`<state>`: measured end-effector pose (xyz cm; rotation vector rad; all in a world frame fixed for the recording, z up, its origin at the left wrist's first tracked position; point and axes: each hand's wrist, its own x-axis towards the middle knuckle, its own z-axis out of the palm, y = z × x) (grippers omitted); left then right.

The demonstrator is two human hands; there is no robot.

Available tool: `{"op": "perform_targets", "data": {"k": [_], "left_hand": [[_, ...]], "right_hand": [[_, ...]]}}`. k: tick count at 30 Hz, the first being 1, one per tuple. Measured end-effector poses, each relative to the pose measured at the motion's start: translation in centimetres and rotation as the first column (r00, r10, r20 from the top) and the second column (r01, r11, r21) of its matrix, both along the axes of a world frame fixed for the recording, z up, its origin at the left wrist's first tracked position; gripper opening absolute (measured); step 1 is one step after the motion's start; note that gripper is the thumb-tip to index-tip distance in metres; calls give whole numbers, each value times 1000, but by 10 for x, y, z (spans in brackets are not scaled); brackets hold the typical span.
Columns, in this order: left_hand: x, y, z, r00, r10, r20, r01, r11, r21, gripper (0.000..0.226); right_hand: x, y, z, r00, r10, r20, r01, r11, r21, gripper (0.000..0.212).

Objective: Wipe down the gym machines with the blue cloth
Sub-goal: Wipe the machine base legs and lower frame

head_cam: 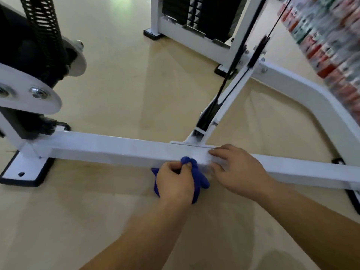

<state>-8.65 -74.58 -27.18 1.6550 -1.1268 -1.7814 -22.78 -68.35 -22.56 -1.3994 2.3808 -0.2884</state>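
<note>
A white square steel bar [109,148] of the gym machine's base runs low across the floor from left to right. My left hand [174,183] is closed around a bunched blue cloth [197,177], held against the near side of the bar. My right hand [236,169] rests flat on the bar just right of the cloth, fingers spread and holding nothing. An angled white strut [224,110] with black cables joins the bar just behind my hands.
A bolted white foot plate [21,172] ends the bar at the left, below a black spring and pivot discs [37,94]. A weight stack frame [194,36] stands behind. A curved white leg [315,94] sweeps right. Blurred colourful shelving [331,36] fills the upper right. Beige floor surrounds.
</note>
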Motion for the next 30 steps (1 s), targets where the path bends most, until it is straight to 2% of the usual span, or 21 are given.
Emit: {"op": "perform_targets", "data": {"k": [2, 4, 5, 7, 10, 11, 13, 14, 15, 16, 18, 19, 20, 21, 22, 24, 25, 27, 29, 30], "left_hand": [[6, -5, -4, 998, 49, 36, -49, 999, 8, 10], [23, -13, -14, 975, 182, 127, -177, 983, -49, 9], [30, -16, -16, 957, 255, 142, -249, 967, -59, 10], [30, -15, -14, 945, 302, 121, -298, 953, -56, 11], [1, 3, -1, 989, 148, 0, -148, 989, 10, 10], [-9, 12, 8, 998, 53, -34, -52, 998, 16, 9], [-20, 25, 20, 994, -87, -70, 87, 996, -1, 7], [-19, 28, 23, 987, -143, -78, 142, 990, -14, 12], [-13, 28, 23, 974, -203, -101, 201, 979, -27, 17], [-7, 28, 22, 954, -269, -130, 265, 963, -46, 21], [5, 22, 22, 909, -407, -94, 392, 909, -142, 24], [10, 15, 19, 885, -466, 13, 452, 851, -267, 25], [14, 6, 15, 847, -496, 193, 528, 737, -423, 25], [17, -4, 12, 791, -465, 398, 611, 573, -546, 24], [21, -15, 10, 732, -389, 559, 681, 402, -612, 23], [25, -36, 5, 588, -238, 773, 808, 148, -570, 28], [25, -43, 3, 513, -174, 841, 858, 84, -506, 33], [22, -50, 0, 419, -90, 904, 908, 36, -417, 38], [20, -49, -5, 434, -78, 897, 900, -11, -436, 38], [22, -48, -7, 474, -101, 875, 879, -5, -477, 39]], "right_hand": [[-4, 12, 5, 998, -50, 42, 53, 996, -68, 32], [-2, 28, 5, 991, -131, -30, 123, 974, -188, 13], [3, 34, 3, 983, -186, 6, 183, 960, -211, 10], [15, 42, -7, 947, -263, 186, 293, 943, -159, 20], [35, 44, -22, 838, -341, 426, 393, 919, -38, 31], [41, 41, -25, 740, -399, 541, 460, 887, 25, 32], [49, 37, -33, 411, -519, 749, 583, 781, 221, 39], [51, 35, -38, 261, -527, 809, 611, 739, 284, 41], [51, 33, -44, 166, -505, 847, 640, 709, 297, 42], [50, 31, -49, 115, -477, 871, 679, 678, 282, 41], [45, 24, -51, 72, -474, 878, 755, 601, 263, 32], [41, 21, -50, 86, -497, 864, 778, 575, 254, 25], [38, 19, -49, 110, -525, 844, 794, 557, 244, 19], [35, 19, -48, 126, -547, 828, 814, 534, 229, 15], [32, 20, -47, 129, -570, 812, 848, 488, 208, 15], [28, 25, -47, 97, -617, 781, 931, 333, 147, 20], [25, 26, -49, 58, -616, 785, 955, 262, 135, 20], [24, 20, -52, -47, -553, 832, 964, 193, 183, 14], [31, 10, -53, -137, -494, 859, 947, 190, 260, 19], [39, 3, -58, -144, -480, 865, 938, 214, 274, 26]]}}
